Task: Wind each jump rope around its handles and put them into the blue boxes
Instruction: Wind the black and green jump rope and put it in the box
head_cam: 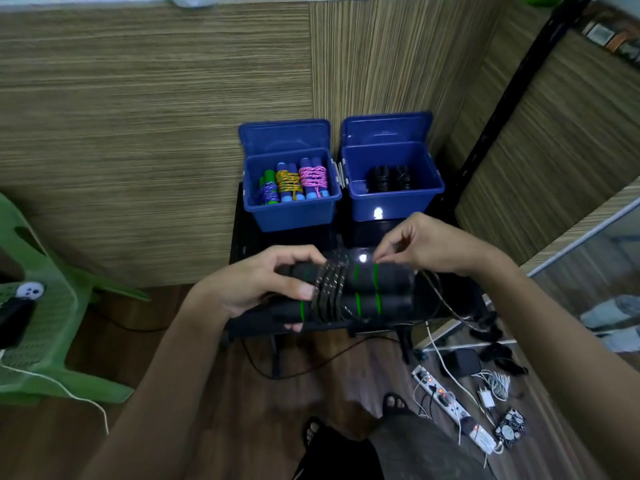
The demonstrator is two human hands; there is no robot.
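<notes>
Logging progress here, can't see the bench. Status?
Left hand grips black handles, rope part wound. Right hand pinches the loose rope. Both blue boxes open, nothing in the way.

Half-wound rope [330,289] on black handles [363,292]

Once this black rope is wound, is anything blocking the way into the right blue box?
Nothing visible. The right blue box stands open just beyond the handles, its lid tipped back, with black bundles at the bottom and room above. The right hand pinches the rope.
</notes>
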